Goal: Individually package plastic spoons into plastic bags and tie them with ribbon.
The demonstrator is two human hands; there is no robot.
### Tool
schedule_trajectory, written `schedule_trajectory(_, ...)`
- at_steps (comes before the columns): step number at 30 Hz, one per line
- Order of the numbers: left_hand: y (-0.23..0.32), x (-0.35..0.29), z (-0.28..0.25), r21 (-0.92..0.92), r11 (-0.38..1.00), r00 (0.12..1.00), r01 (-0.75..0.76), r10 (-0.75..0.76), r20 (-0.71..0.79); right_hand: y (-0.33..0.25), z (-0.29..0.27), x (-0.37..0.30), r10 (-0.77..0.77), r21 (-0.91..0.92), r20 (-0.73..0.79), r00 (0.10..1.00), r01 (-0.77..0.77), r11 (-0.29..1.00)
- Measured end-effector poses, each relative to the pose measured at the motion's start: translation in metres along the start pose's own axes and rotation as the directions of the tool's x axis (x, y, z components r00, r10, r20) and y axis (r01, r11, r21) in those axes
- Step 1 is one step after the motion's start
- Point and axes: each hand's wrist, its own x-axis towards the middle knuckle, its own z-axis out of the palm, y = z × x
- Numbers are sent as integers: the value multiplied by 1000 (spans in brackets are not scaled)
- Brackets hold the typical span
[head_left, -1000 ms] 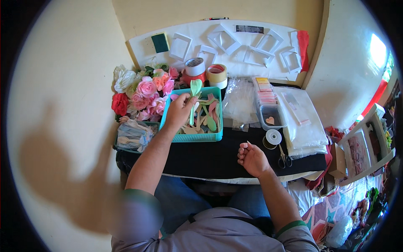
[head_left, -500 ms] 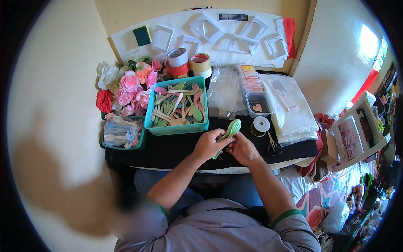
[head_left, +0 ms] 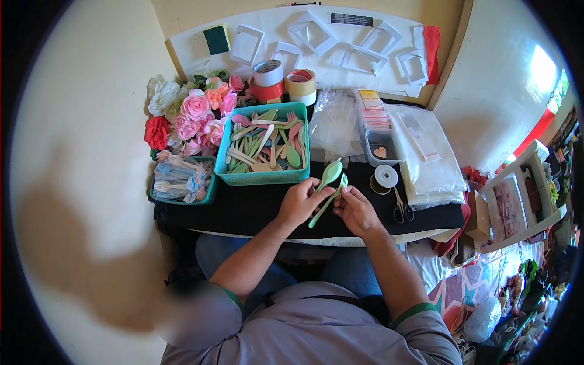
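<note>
Over the front of the black-covered table [head_left: 255, 213], my left hand [head_left: 298, 204] is closed on a light green plastic spoon [head_left: 331, 173], its bowl pointing up and away from me. A light green fork [head_left: 343, 182] is pinched in my right hand [head_left: 357, 210], tines upward, close beside the spoon. Their handles slant down toward the left and cross below my fingers. Just beyond my left hand stands a teal basket [head_left: 264, 177] heaped with forks and spoons in green, pink, cream and blue.
A smaller teal basket [head_left: 210, 196] of wrapped cutlery sits at left, below artificial flowers [head_left: 193, 115]. Tape rolls [head_left: 268, 74] stand behind. Clear plastic bags [head_left: 426, 164], a small plastic tub [head_left: 385, 156], a ribbon spool [head_left: 385, 176] and scissors [head_left: 402, 210] lie at right.
The spoon and fork were nested together and are now apart at their heads, the fork shifted into my right hand. The whole view has shifted slightly.
</note>
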Motion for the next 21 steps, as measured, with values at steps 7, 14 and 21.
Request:
schedule_trajectory(7,-9,-4,2,84,990,991,-109,115,-66,-2,10,1,0,-24,-77,997,-2,1000)
schedule_trajectory(14,-2,-10,7,70,997,998,-34,30,57,1,7,2,-61,-24,-60,996,60,998)
schedule_trajectory(21,10,-10,8,269,962,999,-46,43,17,0,12,-1,-75,-15,-87,993,74,997)
